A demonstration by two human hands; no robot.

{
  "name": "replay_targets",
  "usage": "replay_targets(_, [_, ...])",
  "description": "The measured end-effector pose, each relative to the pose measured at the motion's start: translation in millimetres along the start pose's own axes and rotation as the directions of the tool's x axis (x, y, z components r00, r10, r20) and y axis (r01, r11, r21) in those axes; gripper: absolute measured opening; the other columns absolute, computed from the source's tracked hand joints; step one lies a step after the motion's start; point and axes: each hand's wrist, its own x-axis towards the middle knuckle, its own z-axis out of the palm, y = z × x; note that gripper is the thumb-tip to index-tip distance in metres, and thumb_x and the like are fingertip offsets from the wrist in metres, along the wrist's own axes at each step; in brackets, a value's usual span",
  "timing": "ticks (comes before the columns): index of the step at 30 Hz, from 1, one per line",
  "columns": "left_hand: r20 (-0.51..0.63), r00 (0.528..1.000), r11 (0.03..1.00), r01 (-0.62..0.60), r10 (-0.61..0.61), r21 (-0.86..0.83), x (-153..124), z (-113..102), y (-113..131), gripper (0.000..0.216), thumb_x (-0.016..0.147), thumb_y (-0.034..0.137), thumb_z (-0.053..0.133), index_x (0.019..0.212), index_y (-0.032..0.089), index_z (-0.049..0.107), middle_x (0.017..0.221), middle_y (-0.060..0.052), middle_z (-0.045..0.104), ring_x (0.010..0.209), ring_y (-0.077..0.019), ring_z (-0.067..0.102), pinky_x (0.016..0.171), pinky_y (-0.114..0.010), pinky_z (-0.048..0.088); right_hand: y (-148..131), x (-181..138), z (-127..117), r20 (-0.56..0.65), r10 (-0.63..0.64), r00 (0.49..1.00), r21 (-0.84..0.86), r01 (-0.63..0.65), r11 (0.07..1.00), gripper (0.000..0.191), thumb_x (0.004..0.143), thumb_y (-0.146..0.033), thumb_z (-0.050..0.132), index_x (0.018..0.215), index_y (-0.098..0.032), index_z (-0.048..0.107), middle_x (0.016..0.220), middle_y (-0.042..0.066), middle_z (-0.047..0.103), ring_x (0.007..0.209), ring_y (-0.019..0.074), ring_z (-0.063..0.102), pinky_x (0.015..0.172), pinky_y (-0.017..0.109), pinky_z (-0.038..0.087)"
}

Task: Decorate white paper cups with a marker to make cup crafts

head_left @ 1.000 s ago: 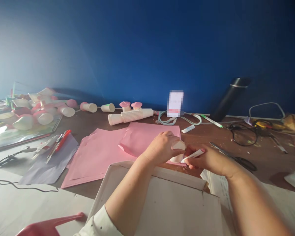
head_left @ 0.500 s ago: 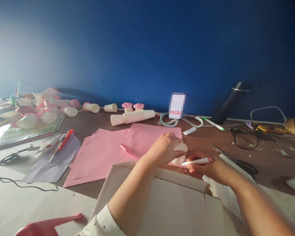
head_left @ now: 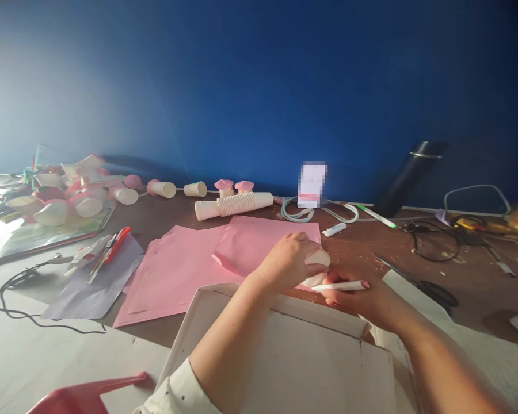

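My left hand (head_left: 291, 259) is closed around a small white paper cup (head_left: 318, 258) lying on its side, its round end turned to the right. Part of the cup is hidden by my fingers. In my right hand (head_left: 358, 296) is a white marker (head_left: 343, 286), lying nearly level, with its tip pointing left at the lower side of the cup. Whether the tip touches the cup I cannot tell. Under my left hand lies a pink paper sheet (head_left: 263, 238), overlapping another pink sheet (head_left: 172, 264) to its left.
A stack of paper cups (head_left: 237, 204) lies behind the sheets, near two pink-topped cups (head_left: 244, 187). Scissors (head_left: 435, 292) lie to the right, a black bottle (head_left: 408, 178) leans at the wall, and a red-handled cutter (head_left: 116, 246) rests left. A white box (head_left: 323, 351) is in front.
My right hand and the marker have moved slightly left, bringing the tip farther along the cup's lower side. My left hand keeps its hold on the cup.
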Motion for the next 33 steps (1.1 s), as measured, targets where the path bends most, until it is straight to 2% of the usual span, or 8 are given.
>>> replay_targets(5, [0.009, 1.000, 1.000, 0.016, -0.016, 0.017, 0, -1, 1, 0.028, 0.081, 0.043, 0.061, 0.096, 0.020, 0.065, 0.094, -0.005, 0.059, 0.090, -0.0182, 0.055, 0.086, -0.029, 0.044, -6, 0, 3, -0.018, -0.058, 0.998, -0.089, 0.056, 0.994, 0.013, 0.069, -0.029, 0.056, 0.060, -0.020, 0.052, 0.062, -0.001, 0.057, 0.060, 0.0129, 0.050, 0.055, 0.023, 0.039])
replay_targets(8, [0.004, 1.000, 1.000, 0.010, -0.010, 0.017, 0, -1, 1, 0.029, 0.081, 0.043, 0.061, 0.098, 0.020, 0.065, 0.094, -0.005, 0.060, 0.091, -0.0182, 0.055, 0.087, -0.029, 0.044, -2, -1, 2, -0.018, -0.124, 0.992, -0.072, 0.123, 0.990, 0.011, 0.072, -0.028, 0.054, 0.063, -0.020, 0.055, 0.065, -0.001, 0.057, 0.064, 0.0138, 0.051, 0.057, 0.024, 0.039])
replay_targets(14, [0.009, 1.000, 0.999, 0.009, -0.010, 0.030, -1, -1, 1, 0.027, 0.081, 0.044, 0.060, 0.092, 0.020, 0.065, 0.095, -0.005, 0.059, 0.089, -0.0180, 0.056, 0.087, -0.030, 0.044, 1, -1, 1, 0.023, -0.161, 0.987, -0.043, 0.162, 0.986, 0.012, 0.075, -0.029, 0.056, 0.074, -0.020, 0.064, 0.076, 0.001, 0.063, 0.072, 0.0167, 0.055, 0.060, 0.025, 0.040])
replay_targets(21, [-0.004, 1.000, 1.000, 0.021, -0.021, 0.009, -1, 0, 1, 0.030, 0.080, 0.045, 0.061, 0.097, 0.020, 0.065, 0.097, -0.005, 0.060, 0.091, -0.0181, 0.056, 0.086, -0.030, 0.045, -17, -6, -6, 0.110, -0.117, 0.987, -0.089, 0.127, 0.988, 0.021, 0.076, -0.031, 0.056, 0.089, -0.025, 0.071, 0.093, 0.002, 0.069, 0.077, 0.0187, 0.061, 0.055, 0.025, 0.038])
replay_targets(28, [0.021, 1.000, 1.000, 0.017, -0.018, 0.021, 0, -2, 1, 0.032, 0.080, 0.045, 0.061, 0.101, 0.020, 0.064, 0.097, -0.006, 0.061, 0.096, -0.0195, 0.055, 0.085, -0.030, 0.045, -11, -6, -6, 0.078, -0.141, 0.987, -0.163, 0.152, 0.975, 0.023, 0.076, -0.042, 0.060, 0.089, -0.029, 0.073, 0.079, 0.001, 0.069, 0.065, 0.0166, 0.058, 0.053, 0.025, 0.039])
replay_targets(33, [0.017, 1.000, 1.000, 0.008, -0.008, 0.008, 0, -1, 0, 0.032, 0.080, 0.044, 0.062, 0.101, 0.020, 0.064, 0.097, -0.005, 0.061, 0.095, -0.0189, 0.055, 0.085, -0.030, 0.045, -5, -4, -3, 0.048, -0.177, 0.983, -0.199, 0.183, 0.963, 0.025, 0.075, -0.044, 0.061, 0.093, -0.031, 0.073, 0.078, 0.000, 0.070, 0.070, 0.0183, 0.059, 0.055, 0.025, 0.041])
